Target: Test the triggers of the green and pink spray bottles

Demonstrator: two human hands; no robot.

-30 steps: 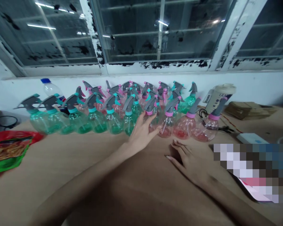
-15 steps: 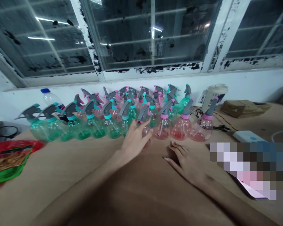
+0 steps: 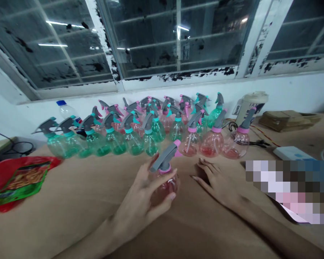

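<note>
My left hand (image 3: 148,196) is wrapped round the body of a pink spray bottle (image 3: 169,183) with a grey and pink trigger head, in front of the row of bottles. My right hand (image 3: 218,180) rests on the table (image 3: 78,201) with its fingers stretched out and nothing in it. Beyond it stand several pink spray bottles (image 3: 211,144). To the left runs a line of green spray bottles (image 3: 118,144) with grey and turquoise heads. More bottles in both colours crowd behind them, partly hidden.
At the left lie a red and green snack packet (image 3: 24,183) and a blue-capped bottle (image 3: 66,110). A paper coffee cup (image 3: 250,108), brown folded packaging (image 3: 288,120), a white box (image 3: 294,154) and cables stand at the right. A blurred-out phone-like object (image 3: 294,216) lies near my right arm.
My left hand has drawn the pink spray bottle out of the front row toward me, leaving a gap there. The right hand has stayed on the table. The view has shifted slightly.
</note>
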